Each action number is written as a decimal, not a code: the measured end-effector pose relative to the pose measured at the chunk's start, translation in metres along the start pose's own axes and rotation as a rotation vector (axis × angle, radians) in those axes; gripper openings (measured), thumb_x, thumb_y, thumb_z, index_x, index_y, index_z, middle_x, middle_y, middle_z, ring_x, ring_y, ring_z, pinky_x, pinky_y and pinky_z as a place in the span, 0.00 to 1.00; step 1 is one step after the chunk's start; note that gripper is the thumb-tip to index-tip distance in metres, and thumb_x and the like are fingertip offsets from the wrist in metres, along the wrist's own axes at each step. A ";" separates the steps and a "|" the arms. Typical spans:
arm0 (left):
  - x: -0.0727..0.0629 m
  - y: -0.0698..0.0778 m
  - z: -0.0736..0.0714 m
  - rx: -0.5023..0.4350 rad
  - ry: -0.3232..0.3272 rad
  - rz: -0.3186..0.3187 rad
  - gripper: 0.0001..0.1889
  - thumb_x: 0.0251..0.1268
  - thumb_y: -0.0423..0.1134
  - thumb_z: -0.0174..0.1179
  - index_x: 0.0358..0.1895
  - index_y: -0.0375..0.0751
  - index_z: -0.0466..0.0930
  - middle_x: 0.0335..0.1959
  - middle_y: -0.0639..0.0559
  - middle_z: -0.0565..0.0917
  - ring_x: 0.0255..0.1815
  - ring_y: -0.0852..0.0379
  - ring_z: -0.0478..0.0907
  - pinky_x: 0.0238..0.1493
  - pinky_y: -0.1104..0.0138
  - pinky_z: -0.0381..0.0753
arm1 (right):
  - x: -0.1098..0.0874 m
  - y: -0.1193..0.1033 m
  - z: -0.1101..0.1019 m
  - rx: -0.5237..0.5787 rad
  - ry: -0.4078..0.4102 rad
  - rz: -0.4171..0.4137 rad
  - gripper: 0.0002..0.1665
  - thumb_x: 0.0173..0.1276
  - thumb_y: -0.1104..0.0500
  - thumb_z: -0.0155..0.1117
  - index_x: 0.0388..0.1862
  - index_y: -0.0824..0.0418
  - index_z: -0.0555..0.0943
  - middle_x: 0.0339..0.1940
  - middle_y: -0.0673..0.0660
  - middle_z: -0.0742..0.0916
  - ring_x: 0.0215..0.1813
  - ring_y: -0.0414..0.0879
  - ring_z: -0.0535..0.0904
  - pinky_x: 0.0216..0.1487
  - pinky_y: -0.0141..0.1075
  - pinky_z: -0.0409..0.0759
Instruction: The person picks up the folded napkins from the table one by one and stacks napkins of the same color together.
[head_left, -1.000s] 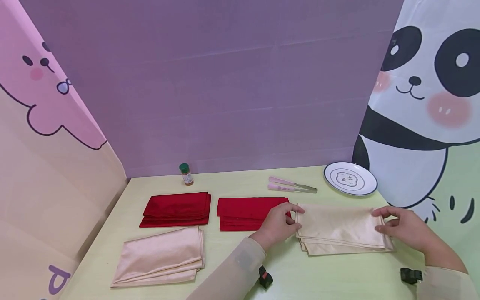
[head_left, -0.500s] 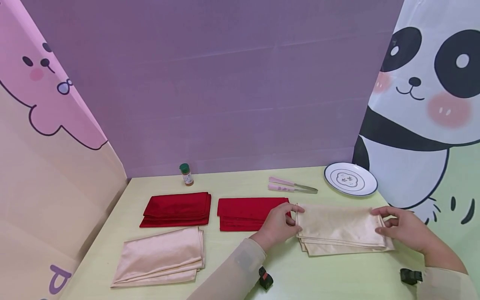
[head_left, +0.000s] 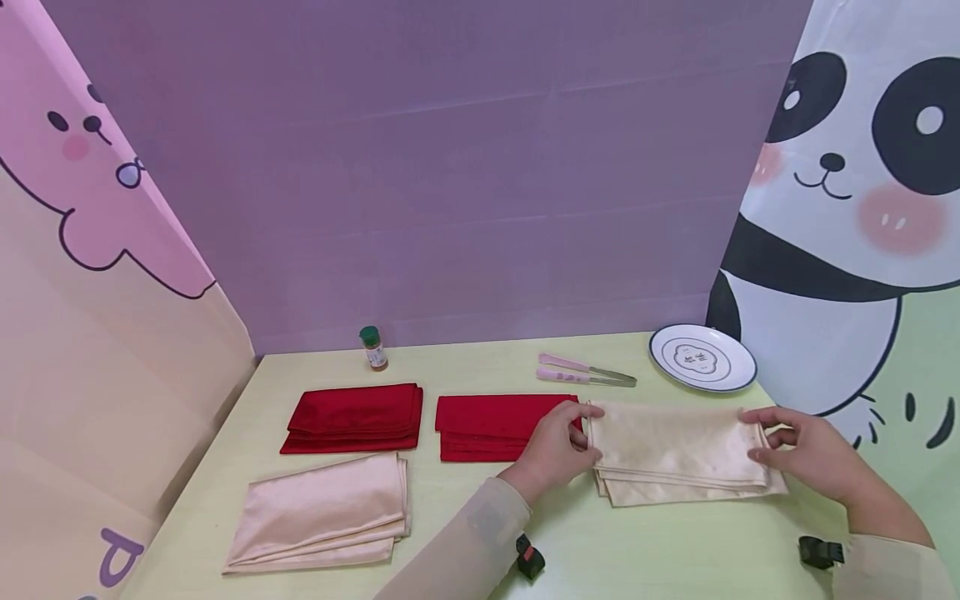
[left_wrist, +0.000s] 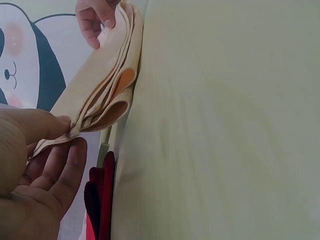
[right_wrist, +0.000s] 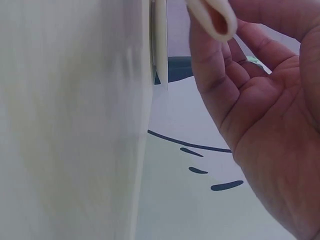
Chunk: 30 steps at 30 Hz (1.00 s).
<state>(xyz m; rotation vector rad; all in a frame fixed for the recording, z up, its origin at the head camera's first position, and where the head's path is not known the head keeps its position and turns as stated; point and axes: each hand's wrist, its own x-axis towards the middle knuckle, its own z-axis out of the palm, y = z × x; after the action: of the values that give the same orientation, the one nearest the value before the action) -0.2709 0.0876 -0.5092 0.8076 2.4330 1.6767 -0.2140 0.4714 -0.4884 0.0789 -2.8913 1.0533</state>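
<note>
A folded cream satin cloth is held up by its two ends at the 4 o'clock side of the head view, its layers fanning loosely towards 6 o'clock; whether its lowest fold meets the tabletop I cannot tell. At its 9 o'clock end the left hand pinches the edge, fingers nearly closed, thumb on one face and fingertips on the other. At its 3 o'clock end the right hand grips in the same way, thumb and forefinger closed on the fabric, the other fingers curled loosely behind.

Near the cloth, at 12 o'clock, lies a white plate with a dark rim, and at 10 o'clock pink-handled tongs, tips pointing to 3 o'clock. At 9 o'clock, partly behind the left hand, is a folded red cloth; farther out that way lies a darker red cloth, with a green-capped jar upright just past 12 o'clock of it and a folded pale pink satin cloth between its 6 and 7 o'clock. A purple backdrop rises behind, a panda picture at 2 o'clock
</note>
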 end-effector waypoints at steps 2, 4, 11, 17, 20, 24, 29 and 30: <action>-0.001 -0.001 -0.001 -0.007 0.002 0.005 0.28 0.60 0.24 0.73 0.63 0.48 0.81 0.47 0.57 0.78 0.31 0.68 0.78 0.35 0.74 0.84 | 0.001 0.000 0.000 -0.005 0.010 -0.001 0.37 0.62 0.55 0.82 0.67 0.66 0.79 0.52 0.60 0.85 0.37 0.38 0.80 0.30 0.33 0.76; -0.002 0.000 -0.003 -0.017 0.003 0.011 0.28 0.60 0.24 0.72 0.64 0.47 0.81 0.47 0.59 0.77 0.31 0.68 0.78 0.36 0.74 0.84 | 0.001 -0.001 0.000 -0.004 0.014 0.003 0.37 0.62 0.55 0.82 0.67 0.66 0.79 0.51 0.60 0.85 0.37 0.38 0.80 0.31 0.33 0.76; -0.003 0.000 -0.007 -0.077 -0.006 -0.004 0.29 0.61 0.24 0.71 0.66 0.45 0.79 0.52 0.59 0.76 0.33 0.67 0.80 0.39 0.73 0.85 | 0.002 -0.007 0.001 -0.003 0.021 0.004 0.37 0.62 0.55 0.81 0.67 0.66 0.79 0.50 0.60 0.85 0.38 0.38 0.79 0.32 0.32 0.76; -0.004 0.000 -0.011 -0.099 -0.012 -0.011 0.30 0.61 0.25 0.71 0.67 0.46 0.78 0.51 0.61 0.76 0.35 0.65 0.81 0.39 0.72 0.85 | 0.004 -0.010 0.005 0.001 0.059 -0.034 0.35 0.62 0.56 0.82 0.66 0.64 0.81 0.51 0.57 0.86 0.38 0.36 0.80 0.32 0.31 0.77; -0.005 0.000 -0.014 -0.110 -0.012 -0.013 0.30 0.61 0.25 0.71 0.67 0.47 0.78 0.52 0.61 0.76 0.35 0.66 0.81 0.40 0.72 0.86 | 0.004 -0.012 0.007 -0.003 0.073 -0.040 0.34 0.62 0.56 0.82 0.65 0.64 0.81 0.51 0.57 0.85 0.38 0.35 0.80 0.32 0.31 0.77; -0.007 0.003 -0.017 -0.123 -0.009 -0.019 0.31 0.61 0.25 0.72 0.67 0.49 0.78 0.52 0.63 0.76 0.35 0.66 0.81 0.41 0.72 0.86 | 0.005 -0.015 0.009 0.000 0.087 -0.052 0.33 0.63 0.56 0.81 0.65 0.64 0.81 0.52 0.59 0.85 0.38 0.34 0.80 0.32 0.31 0.76; -0.010 0.007 -0.022 -0.127 0.004 -0.028 0.31 0.62 0.25 0.72 0.67 0.52 0.78 0.52 0.64 0.76 0.36 0.66 0.81 0.42 0.72 0.86 | 0.006 -0.018 0.009 0.040 0.119 -0.083 0.32 0.63 0.58 0.81 0.66 0.63 0.81 0.50 0.52 0.86 0.38 0.34 0.81 0.28 0.32 0.75; -0.011 0.008 -0.023 -0.126 0.008 -0.026 0.31 0.62 0.25 0.72 0.67 0.52 0.78 0.51 0.64 0.76 0.36 0.66 0.81 0.42 0.72 0.86 | 0.006 -0.019 0.010 0.050 0.129 -0.085 0.32 0.63 0.58 0.81 0.66 0.62 0.81 0.50 0.48 0.86 0.39 0.34 0.81 0.28 0.33 0.74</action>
<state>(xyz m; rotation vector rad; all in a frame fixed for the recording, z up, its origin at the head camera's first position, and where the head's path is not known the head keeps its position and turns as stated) -0.2668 0.0653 -0.4954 0.7506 2.3046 1.8052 -0.2188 0.4509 -0.4833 0.1302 -2.7215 1.0745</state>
